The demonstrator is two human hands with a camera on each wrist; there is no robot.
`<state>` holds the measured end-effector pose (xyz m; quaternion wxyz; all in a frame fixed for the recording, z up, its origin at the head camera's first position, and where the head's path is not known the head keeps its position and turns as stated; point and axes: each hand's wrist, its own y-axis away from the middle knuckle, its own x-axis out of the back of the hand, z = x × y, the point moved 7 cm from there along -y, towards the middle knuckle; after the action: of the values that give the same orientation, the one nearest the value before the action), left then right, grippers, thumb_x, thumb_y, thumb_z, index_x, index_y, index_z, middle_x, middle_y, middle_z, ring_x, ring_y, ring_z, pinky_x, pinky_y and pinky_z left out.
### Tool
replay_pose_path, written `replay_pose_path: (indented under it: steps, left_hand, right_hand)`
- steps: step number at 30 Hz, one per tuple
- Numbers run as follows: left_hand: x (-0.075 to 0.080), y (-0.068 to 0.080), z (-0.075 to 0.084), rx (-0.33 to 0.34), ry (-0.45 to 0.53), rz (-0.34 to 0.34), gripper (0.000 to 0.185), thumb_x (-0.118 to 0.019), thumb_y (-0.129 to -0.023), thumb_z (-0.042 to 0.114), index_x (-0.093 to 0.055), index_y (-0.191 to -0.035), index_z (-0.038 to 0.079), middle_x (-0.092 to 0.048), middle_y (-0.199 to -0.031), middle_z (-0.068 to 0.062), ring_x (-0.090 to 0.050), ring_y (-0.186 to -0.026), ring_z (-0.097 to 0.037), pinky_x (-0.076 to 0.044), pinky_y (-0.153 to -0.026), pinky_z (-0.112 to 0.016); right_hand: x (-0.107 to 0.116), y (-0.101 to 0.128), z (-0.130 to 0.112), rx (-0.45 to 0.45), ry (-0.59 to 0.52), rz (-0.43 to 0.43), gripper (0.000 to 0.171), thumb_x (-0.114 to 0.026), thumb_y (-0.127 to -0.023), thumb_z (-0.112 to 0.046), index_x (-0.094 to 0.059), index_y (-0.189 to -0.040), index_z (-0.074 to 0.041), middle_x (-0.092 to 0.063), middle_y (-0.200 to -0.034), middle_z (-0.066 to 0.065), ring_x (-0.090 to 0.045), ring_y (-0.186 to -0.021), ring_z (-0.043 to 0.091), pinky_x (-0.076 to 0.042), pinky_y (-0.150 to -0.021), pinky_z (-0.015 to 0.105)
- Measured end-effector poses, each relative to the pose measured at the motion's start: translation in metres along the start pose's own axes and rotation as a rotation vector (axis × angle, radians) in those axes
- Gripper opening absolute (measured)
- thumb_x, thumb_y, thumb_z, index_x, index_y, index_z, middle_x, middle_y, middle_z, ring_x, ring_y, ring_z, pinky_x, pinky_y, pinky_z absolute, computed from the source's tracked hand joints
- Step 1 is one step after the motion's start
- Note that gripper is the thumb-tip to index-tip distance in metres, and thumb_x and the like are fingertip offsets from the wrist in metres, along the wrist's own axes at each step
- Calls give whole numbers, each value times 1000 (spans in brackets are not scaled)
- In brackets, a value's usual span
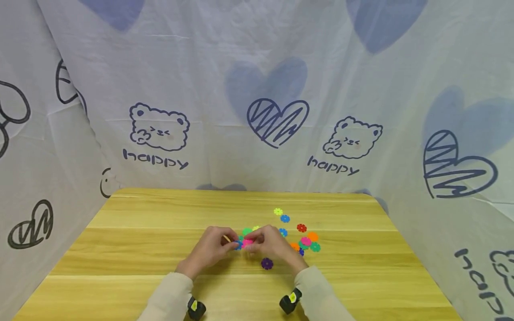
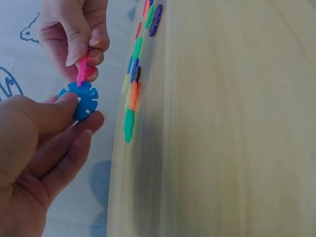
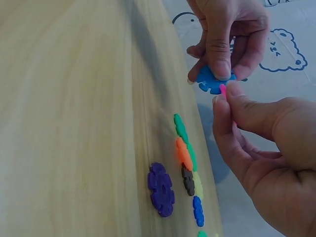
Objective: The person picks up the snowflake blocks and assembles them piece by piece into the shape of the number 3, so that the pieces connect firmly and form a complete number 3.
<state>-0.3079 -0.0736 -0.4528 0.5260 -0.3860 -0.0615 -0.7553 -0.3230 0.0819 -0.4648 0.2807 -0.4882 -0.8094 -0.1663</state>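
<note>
Above the middle of the wooden table [image 1: 160, 214] my two hands meet. My left hand [image 1: 230, 244] pinches a blue flower-shaped disc [image 1: 238, 244] between thumb and fingers; the left wrist view shows that blue disc [image 2: 82, 100] held flat-on in the left hand [image 2: 79, 114]. My right hand [image 1: 255, 243] pinches a pink disc [image 1: 248, 242] edge-on, and its rim meets a slot in the blue one. In the right wrist view, the right hand [image 3: 224, 97] holds the pink disc [image 3: 223, 89] against the blue disc [image 3: 209, 82].
A purple disc [image 1: 267, 263] lies just in front of my right hand. Several loose discs in yellow, blue, red, orange, pink and green [image 1: 305, 240] are scattered to the right. Printed cloth walls [image 1: 257, 111] close off three sides.
</note>
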Motion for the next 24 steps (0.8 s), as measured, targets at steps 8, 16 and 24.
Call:
replay_pose_path:
  steps: [8,16,24]
  left_hand:
    - [0,0,3,-29,-5,44,4,-78,-90,3,-76,-86,4,-78,-88,-7,-73,-70,-16,-56,-63,-17]
    - [4,0,9,-77,-76,120,13,-79,-84,-8,-76,-81,5,-77,-79,-6,-66,-63,-7,-53,-59,-16]
    - [6,0,14,-85,-69,156,13,-80,-83,-8,-77,-81,4,-77,-78,-7,-67,-62,-10,-53,-57,-17]
  right_hand:
    - [-4,1,-2,31,-28,-11,22,-73,-96,-9,-77,-116,0,-78,-82,10,-71,-65,16,-59,-66,22]
    - [-7,1,-6,86,-26,2,19,-73,-95,-5,-76,-112,3,-77,-80,13,-69,-62,16,-59,-61,22]
    - [-8,4,-10,106,-56,2,21,-72,-96,-6,-75,-115,2,-78,-84,13,-71,-64,18,-60,-61,23]
